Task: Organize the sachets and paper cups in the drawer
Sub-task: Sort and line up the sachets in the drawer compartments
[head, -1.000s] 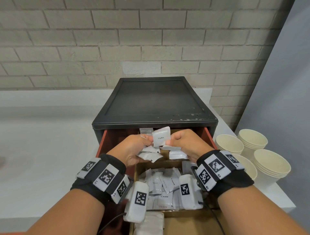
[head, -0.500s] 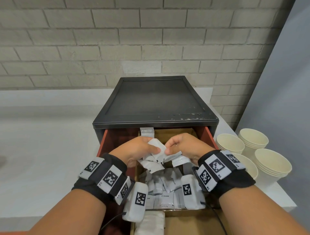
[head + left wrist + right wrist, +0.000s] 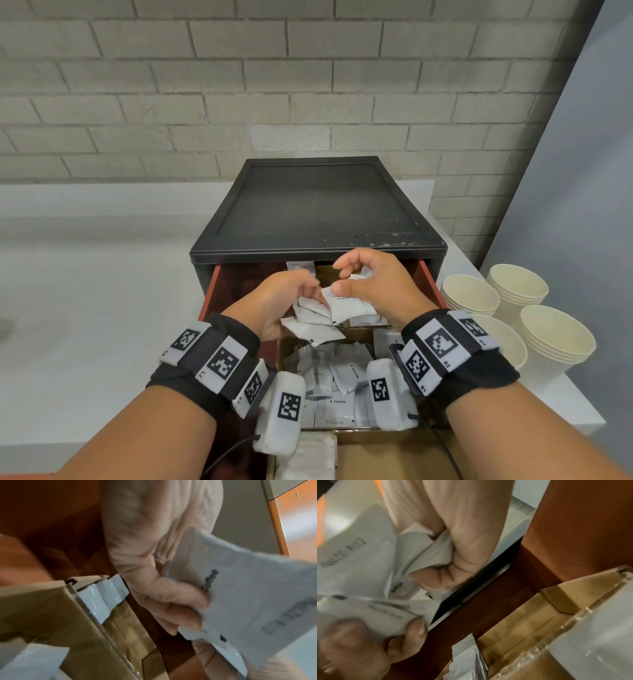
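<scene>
Both hands hover over the open drawer (image 3: 432,281) of a black cabinet. My left hand (image 3: 306,291) grips a fanned bundle of white sachets (image 3: 310,330), and its curled fingers (image 3: 171,601) show round a sachet (image 3: 248,595) in the left wrist view. My right hand (image 3: 337,279) pinches a sachet marked Coffee (image 3: 347,306) under the thumb, against that bundle, with the index finger curled above. In the right wrist view the fingers (image 3: 462,555) are curled round crumpled sachets (image 3: 423,547). Stacks of paper cups (image 3: 469,294) stand on the counter to the right of the drawer.
Cardboard dividers (image 3: 356,329) split the drawer into compartments. The middle one holds loose Cream sachets (image 3: 337,387), and a few sachets (image 3: 300,265) stand at the back. A brick wall rises behind the cabinet top (image 3: 315,202). White counter (image 3: 85,308) lies to the left.
The Coffee sachet, held upright between both hands a second ago, came down onto the left hand's bundle. My right hand has lifted a little and its index finger has uncurled upward.
</scene>
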